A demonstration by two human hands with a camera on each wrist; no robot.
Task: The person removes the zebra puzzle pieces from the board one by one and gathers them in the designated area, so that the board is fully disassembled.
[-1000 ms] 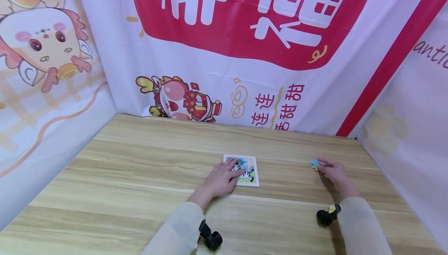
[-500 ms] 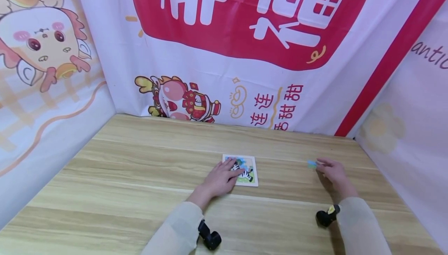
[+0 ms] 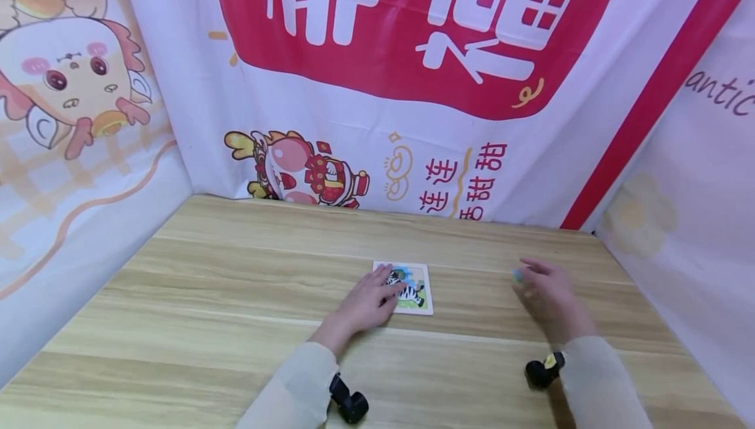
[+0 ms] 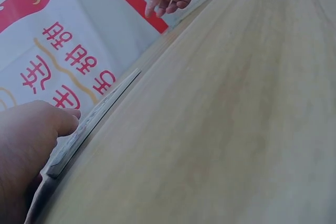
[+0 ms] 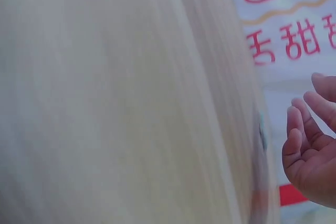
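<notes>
Piece lies on table, just left of right hand, the nearer hand, toward board. Right fingers loosely bent, nothing seen in them. Left hand rests on board, fingers extended. Piece small, blurred, partly covered: long axis and contact unreadable.

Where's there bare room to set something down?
The table has a wide bare stretch between the left sleeve and the left-side cloth. Another lies between the zebra puzzle and the small blue-green piece. It's crowded where the left hand rests on the puzzle and around the piece, near the right hand.
</notes>
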